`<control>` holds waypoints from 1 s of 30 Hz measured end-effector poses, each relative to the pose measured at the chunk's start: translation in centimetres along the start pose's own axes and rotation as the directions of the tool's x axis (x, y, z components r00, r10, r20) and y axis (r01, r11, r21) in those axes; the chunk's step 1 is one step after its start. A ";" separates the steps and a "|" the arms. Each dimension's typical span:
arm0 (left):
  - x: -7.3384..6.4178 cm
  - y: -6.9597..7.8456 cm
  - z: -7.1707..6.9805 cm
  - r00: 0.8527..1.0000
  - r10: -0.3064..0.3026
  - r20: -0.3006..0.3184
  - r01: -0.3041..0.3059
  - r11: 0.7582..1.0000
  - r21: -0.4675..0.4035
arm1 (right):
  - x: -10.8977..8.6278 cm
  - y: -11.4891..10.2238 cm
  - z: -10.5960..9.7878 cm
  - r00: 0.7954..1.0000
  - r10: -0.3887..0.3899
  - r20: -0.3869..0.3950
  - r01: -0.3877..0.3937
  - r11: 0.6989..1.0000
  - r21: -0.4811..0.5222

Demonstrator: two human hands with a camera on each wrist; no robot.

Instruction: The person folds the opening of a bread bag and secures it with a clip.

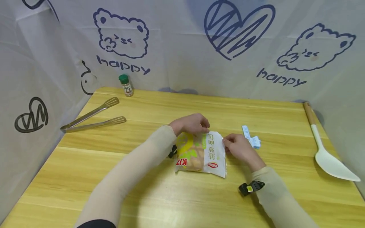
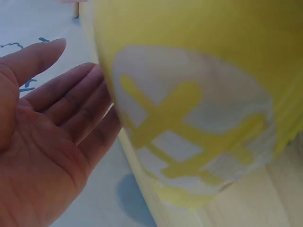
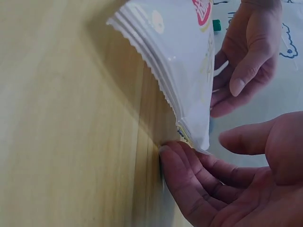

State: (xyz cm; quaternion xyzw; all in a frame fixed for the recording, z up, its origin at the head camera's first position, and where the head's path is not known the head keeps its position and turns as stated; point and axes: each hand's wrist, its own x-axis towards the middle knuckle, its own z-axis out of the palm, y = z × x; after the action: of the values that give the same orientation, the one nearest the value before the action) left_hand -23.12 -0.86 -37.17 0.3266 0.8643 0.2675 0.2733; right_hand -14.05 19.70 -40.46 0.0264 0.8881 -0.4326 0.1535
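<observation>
A white and yellow printed food bag [image 1: 215, 155] lies on the table in the head view, with tan contents showing on its front. At its top edge is my left hand [image 1: 194, 123]. The left wrist view shows that hand [image 2: 52, 132] with fingers fairly straight, their tips at the bag's yellow side [image 2: 199, 28] and the thumb apart. My right hand [image 1: 239, 148] is at the bag's upper right corner. In the right wrist view this hand [image 3: 227, 179] touches the corner by the crimped edge with its fingers, thumb held away from the bag.
A light-blue plastic piece [image 1: 252, 139] with a flat strip lies just beyond my right hand. Metal tongs [image 1: 111, 102] rest spread at the left, near a green-lidded seasoning shaker [image 1: 127, 88]. A white wok spatula [image 1: 330, 161] with a wooden handle lies along the right edge.
</observation>
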 end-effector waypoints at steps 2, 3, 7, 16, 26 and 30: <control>0.3 0.0 0.2 1.000 0.012 -0.007 -0.012 1.000 -0.003 | 0.1 0.0 0.1 1.000 -0.001 -0.006 0.001 1.000 -0.017; 0.4 0.0 0.3 1.000 0.019 -0.011 -0.019 1.000 -0.003 | 0.2 0.1 0.2 1.000 -0.002 -0.010 0.001 1.000 -0.027; 0.6 0.0 0.5 0.998 0.051 -0.032 -0.051 0.999 0.010 | 0.2 0.0 0.1 0.999 -0.014 -0.030 0.012 0.999 -0.049; 0.2 -0.5 0.2 0.990 0.112 -0.090 -0.119 0.990 -0.079 | -0.3 -1.2 -0.9 0.987 -0.142 -0.077 0.138 0.989 -0.056; -1.3 -0.4 -0.1 0.959 0.180 -0.221 -0.232 0.942 -0.241 | -1.6 -3.3 -2.2 0.967 -0.200 -0.157 0.190 0.979 -0.074; -2.1 0.2 -0.5 0.947 0.153 -0.283 -0.230 0.937 -0.263 | -2.0 -4.0 -2.4 0.954 -0.215 -0.208 0.212 0.977 -0.033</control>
State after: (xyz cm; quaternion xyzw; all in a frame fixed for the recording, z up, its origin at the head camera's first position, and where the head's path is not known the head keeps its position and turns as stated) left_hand -21.97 -2.38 -36.07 0.3280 0.8071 0.4583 0.1761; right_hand -13.44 19.26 -35.45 -0.0248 0.8992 -0.4366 0.0110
